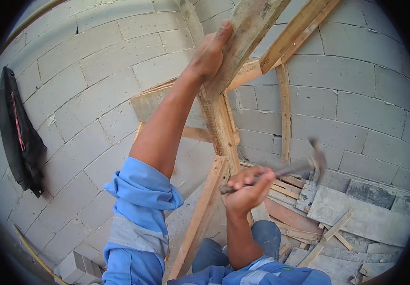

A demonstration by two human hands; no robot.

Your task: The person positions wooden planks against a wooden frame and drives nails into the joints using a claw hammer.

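My left hand point(210, 56) is raised and closed on the edge of a rough wooden board point(250, 40). Its thumb shows along the edge, while the other fingers are largely hidden. Lower down, my right hand point(250, 192) wraps around the handle of a claw hammer point(290, 169). The hammer's head points to the right and is smeared by motion. Between my hands stands an upright timber post point(220, 126), and the raised board meets it near the top. A slanting timber point(200, 216) runs from the post down toward my legs.
A grey block wall point(105, 71) surrounds the wooden frame. On the left hangs a dark jacket point(19, 135). Another beam point(300, 33) slopes overhead at upper right. Planks and a pale panel point(357, 211) lie on the floor at right; several blocks point(76, 268) sit lower left.
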